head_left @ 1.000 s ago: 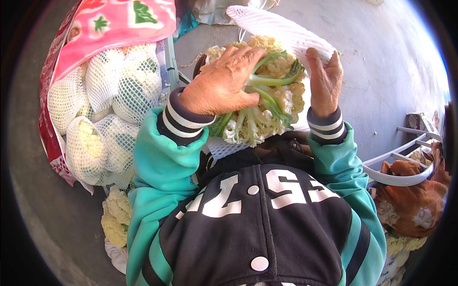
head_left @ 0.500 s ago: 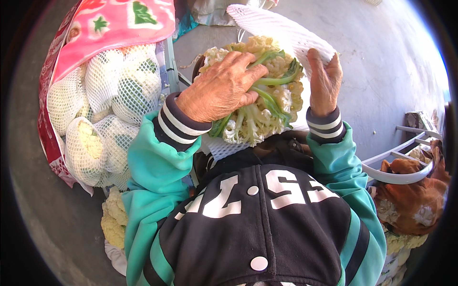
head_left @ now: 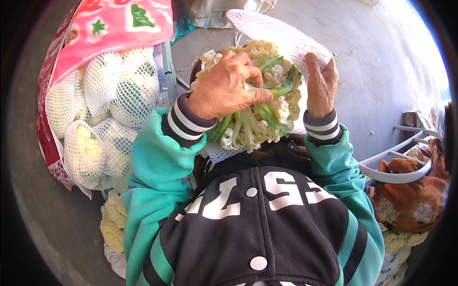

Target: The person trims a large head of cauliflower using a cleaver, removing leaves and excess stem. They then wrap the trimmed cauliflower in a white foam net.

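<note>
A cream-coloured cauliflower [head_left: 251,125] with green leaf stalks lies stalk side up in front of my chest. Over its left half, my left hand [head_left: 228,88] is closed, thumb and fingers pinching the stalks near the middle. A white foam net sleeve [head_left: 281,35] stretches behind the cauliflower and down its right side. At its right end my right hand [head_left: 322,85] is closed on the sleeve, with the thumb in front and the other fingers partly hidden. Part of white netting [head_left: 224,151] also shows under the cauliflower's near edge.
On the left, a red-and-pink lined container [head_left: 52,138] holds several net-wrapped cauliflowers [head_left: 86,148]. Bare cauliflower heads [head_left: 113,220] lie by my left elbow. To the right stands a grey plastic frame [head_left: 396,175], with brown cloth [head_left: 405,205] over more cauliflower. A pale bag [head_left: 210,13] sits on the far floor.
My left hand has turned from lying spread over the cauliflower to pinching its stalks. The right hand stays on the foam net, shifted only slightly.
</note>
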`<state>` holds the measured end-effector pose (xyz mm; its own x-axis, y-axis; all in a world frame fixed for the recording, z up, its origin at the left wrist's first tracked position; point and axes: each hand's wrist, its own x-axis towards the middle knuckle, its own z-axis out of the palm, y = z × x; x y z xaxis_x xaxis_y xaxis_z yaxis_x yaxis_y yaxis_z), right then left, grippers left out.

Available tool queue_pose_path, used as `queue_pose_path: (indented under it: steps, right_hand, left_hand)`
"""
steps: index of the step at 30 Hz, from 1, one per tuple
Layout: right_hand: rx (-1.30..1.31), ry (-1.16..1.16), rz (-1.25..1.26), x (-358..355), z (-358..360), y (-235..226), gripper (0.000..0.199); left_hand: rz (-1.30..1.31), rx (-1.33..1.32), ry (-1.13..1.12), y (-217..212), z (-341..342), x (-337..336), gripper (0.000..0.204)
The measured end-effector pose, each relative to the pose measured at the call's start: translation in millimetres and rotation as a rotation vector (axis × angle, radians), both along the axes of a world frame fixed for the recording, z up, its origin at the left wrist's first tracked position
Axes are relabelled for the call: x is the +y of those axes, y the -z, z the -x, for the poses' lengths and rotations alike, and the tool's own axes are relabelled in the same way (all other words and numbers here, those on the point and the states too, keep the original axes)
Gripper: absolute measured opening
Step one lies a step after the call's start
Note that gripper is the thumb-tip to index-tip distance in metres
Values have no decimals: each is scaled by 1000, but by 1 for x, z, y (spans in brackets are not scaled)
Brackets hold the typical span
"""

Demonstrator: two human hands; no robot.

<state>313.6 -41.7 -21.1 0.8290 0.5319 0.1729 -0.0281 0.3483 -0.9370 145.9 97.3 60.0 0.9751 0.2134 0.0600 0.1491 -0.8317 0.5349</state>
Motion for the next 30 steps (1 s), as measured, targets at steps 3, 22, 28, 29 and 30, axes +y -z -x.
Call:
queue_pose_path:
  steps: [3, 22, 28, 29, 30]
  right_hand:
    - [2, 18, -45, 0, -2, 1, 29]
    - [44, 117, -181, -4, -7, -8, 14]
    - [-12, 171, -145, -13, -12, -21, 21]
    - [-16, 169, -134, -15, -12, -25, 21]
    - [34, 168, -135, -16, -14, -29, 22]
  left_hand:
    - [1, -96, -10, -2, 3, -8, 44]
    - [495, -729, -359, -82, 120, 22, 37]
    - [715, -910, -425, -74, 180, 12, 36]
    - [762, -930, -438, -67, 187, 6, 36]
    - [810, -943, -455, -59, 192, 0, 36]
